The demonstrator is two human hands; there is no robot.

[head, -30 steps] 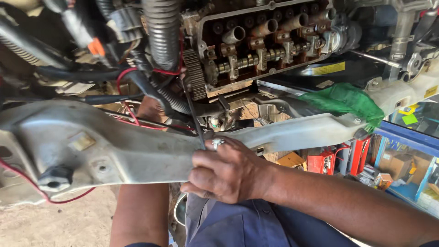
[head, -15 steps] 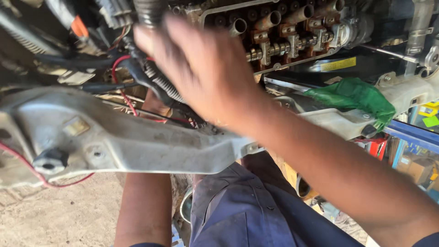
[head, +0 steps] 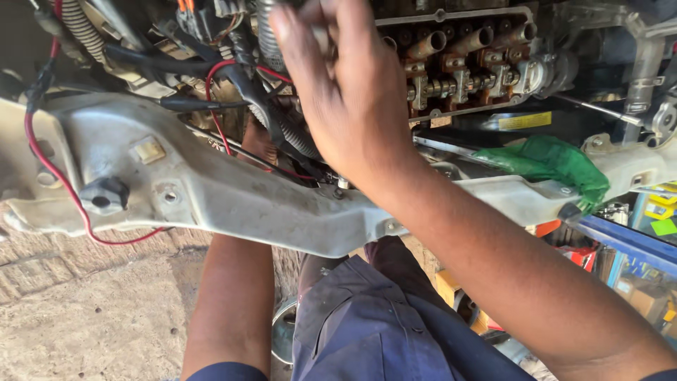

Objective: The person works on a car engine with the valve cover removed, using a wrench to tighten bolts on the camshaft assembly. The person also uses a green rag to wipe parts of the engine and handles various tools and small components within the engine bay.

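I see my right hand [head: 352,106] raised in the upper middle of the frame, fingers spread and bent loosely in front of a ribbed hose [head: 271,42] and the exposed valve gear of the engine [head: 465,70]; whether it grips anything I cannot tell, since the palm faces away from me. My left hand [head: 259,141] is mostly hidden — the forearm rises from the lower middle of the frame and passes behind the pale metal crossmember [head: 233,197], and only a bit of it shows among the black cables [head: 233,77], so its grip is out of sight too. As for progress, I judge the job well open and unfinished: the top of the engine lies uncovered at upper right, rockers and camshaft bare, no cover in view. Around the hands the way is crowded — a red wire [head: 42,162] loops down the left side of the crossmember, and a black knob [head: 104,195] sits on it at left. A green rag [head: 557,162] lies bunched on the right end of the crossmember, with coloured boxes [head: 635,247] below it at the right edge.
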